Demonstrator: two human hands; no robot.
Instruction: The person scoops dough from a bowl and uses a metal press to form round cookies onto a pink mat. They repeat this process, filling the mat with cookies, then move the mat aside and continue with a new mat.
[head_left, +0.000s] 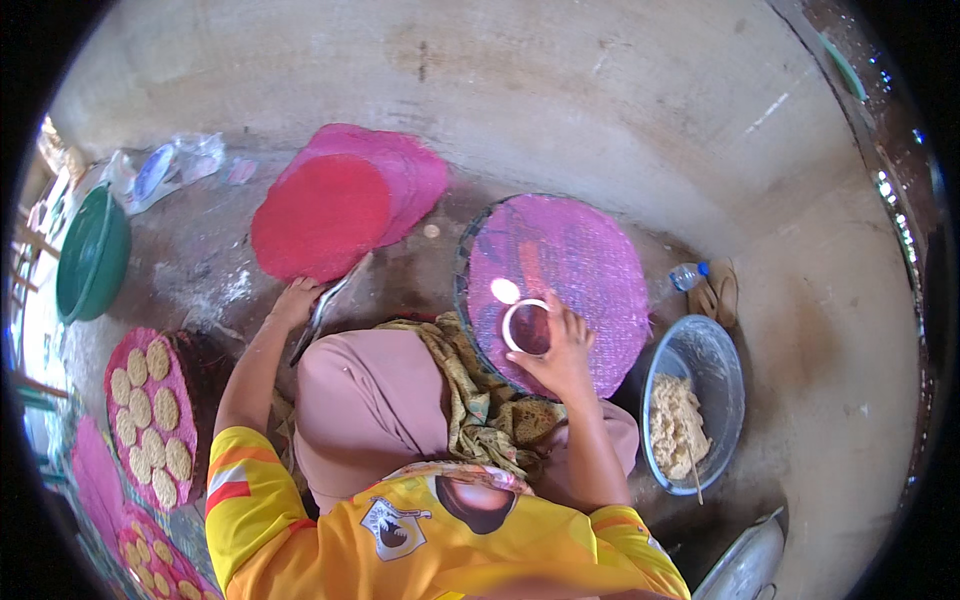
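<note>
My right hand (564, 349) grips a white ring (508, 324) by its lower right side, on or just over a round pink woven mat (600, 262). That mat lies on a round, dark-rimmed support in front of my right knee. Bright light falls on the mat just above the ring. On the left, my left hand (298, 298) touches the near edge of a red round sheet (322, 214), which lies over several pink sheets (420, 169) on the floor. Whether its fingers hold the edge, I cannot tell.
A basin (733, 405) holding pale dough (675, 427) and a stick stands at right, near a bottle (686, 277) and sandals (724, 292). Flat dough rounds (140, 407) lie on a pink-topped stack at left. Farther off is a green basin (94, 255). A wall rises ahead.
</note>
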